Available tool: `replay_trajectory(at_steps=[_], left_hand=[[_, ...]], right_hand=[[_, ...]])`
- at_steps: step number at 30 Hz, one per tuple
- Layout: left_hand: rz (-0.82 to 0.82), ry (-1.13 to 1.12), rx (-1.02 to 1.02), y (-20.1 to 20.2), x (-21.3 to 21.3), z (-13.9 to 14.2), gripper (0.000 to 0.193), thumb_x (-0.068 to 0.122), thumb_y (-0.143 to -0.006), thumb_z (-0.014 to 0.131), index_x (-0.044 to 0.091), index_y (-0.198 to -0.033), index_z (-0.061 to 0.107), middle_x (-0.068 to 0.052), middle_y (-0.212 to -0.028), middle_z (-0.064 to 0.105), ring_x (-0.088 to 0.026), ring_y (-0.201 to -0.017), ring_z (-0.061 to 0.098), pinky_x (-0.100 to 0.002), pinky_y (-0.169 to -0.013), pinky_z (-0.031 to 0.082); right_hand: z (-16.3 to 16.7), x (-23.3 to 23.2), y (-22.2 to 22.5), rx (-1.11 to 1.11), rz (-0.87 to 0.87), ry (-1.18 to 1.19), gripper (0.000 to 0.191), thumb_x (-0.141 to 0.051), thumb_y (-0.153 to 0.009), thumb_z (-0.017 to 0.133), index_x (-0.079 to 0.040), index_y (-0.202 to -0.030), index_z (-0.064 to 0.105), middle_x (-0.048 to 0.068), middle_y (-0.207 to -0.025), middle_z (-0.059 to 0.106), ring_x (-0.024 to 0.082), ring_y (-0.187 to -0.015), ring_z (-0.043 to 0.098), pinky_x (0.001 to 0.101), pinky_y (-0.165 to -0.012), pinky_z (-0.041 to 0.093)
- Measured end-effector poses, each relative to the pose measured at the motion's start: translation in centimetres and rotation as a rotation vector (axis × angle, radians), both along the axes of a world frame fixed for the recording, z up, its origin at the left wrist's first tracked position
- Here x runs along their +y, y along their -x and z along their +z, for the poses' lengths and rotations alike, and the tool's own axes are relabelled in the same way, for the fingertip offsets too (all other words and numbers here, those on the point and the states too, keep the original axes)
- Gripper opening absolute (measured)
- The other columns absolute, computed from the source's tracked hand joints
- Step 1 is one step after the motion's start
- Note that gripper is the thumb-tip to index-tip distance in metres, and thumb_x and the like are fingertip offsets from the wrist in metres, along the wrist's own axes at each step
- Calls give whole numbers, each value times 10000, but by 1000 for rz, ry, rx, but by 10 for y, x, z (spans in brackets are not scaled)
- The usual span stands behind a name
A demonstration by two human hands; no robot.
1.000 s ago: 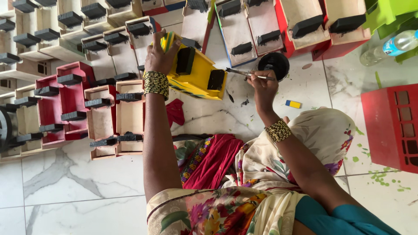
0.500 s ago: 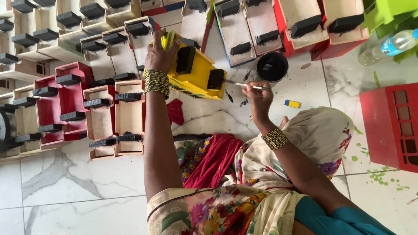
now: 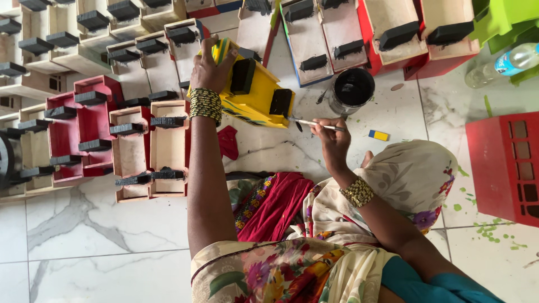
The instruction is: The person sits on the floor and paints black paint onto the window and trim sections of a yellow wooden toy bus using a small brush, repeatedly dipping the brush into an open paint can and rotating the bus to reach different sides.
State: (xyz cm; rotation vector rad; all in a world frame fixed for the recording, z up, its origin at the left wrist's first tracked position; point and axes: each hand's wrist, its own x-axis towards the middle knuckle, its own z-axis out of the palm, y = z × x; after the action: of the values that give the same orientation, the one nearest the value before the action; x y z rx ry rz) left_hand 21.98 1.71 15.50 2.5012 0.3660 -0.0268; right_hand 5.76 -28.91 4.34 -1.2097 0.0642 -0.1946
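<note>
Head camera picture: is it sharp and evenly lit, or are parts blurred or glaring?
Head view: soft, even daylight with no harsh glare; faint shadows under the yellow toy truck; the left hand, right hand and thin brush look sharp; straight tile lines show little distortion.

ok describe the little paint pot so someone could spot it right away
Start at the yellow toy truck on the marble floor. Just beyond its end, past the brush tip, stands a small round pot. It is the only round container, black inside, among flat wooden pieces.
</note>
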Motion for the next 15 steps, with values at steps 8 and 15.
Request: replay_trajectory(at_steps=[8, 15], left_hand=[[-54, 10, -67, 2, 3, -5, 732, 689, -907, 670, 286, -1469, 430, -290, -1298, 589, -436, -1159, 644, -549, -970, 516], [-18, 14, -41, 4, 4, -5, 716, 681, -908, 652, 303, -1476, 435, -276, -1296, 595, -430, -1151, 656, -543, -977, 519]], right_hand=[[5, 2, 0, -83, 13, 215, 108, 51, -1019, 644, -3, -1072, 567, 181, -1181, 713, 155, -969, 719, 263, -859, 615], [15, 2, 11, -78, -10, 238, 110, 43, -1012, 647, -13, -1071, 572, 155, -1191, 708, 138, -998, 712, 243, -873, 594]])
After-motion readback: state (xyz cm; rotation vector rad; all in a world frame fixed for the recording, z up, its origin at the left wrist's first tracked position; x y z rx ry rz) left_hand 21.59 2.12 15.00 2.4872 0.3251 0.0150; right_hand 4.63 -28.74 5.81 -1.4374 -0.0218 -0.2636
